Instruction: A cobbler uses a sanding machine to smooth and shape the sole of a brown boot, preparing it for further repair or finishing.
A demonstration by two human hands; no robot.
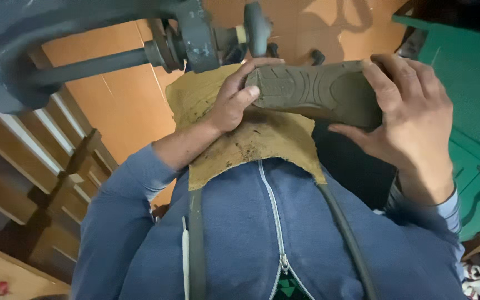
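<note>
Seen from the head camera, looking down the person's chest, a grey rubber shoe sole [318, 89] is held out in front of the body with its tread side up. Its long axis runs nearly level across the picture, from left to right, with the narrower toe end at the left and the broader heel end at the right.

Both hands are closed on it, one at each end. The left hand [234, 97] wraps the toe end, thumb lying across the tread and fingers curled over the far edge. The right hand [409, 105] cups the heel end, fingers spread over the top and thumb underneath, so the sole spans the gap between the two hands.

Just beyond the toe end, at the upper left, stands a dark grey machine with a horizontal shaft [90, 66] and a small wheel [256, 22] at its tip. That wheel sits just above the left hand's fingers and the toe; whether it touches the sole I cannot tell. So the left hand is the nearer one to the wheel, and the heel end points away from it.

Under the sole a tan, stained leather apron [251, 144] covers the chest over a blue zipped jacket [262, 233]. A green cabinet [473, 83] stands at the right, and wooden slats [40, 144] at the left.
</note>
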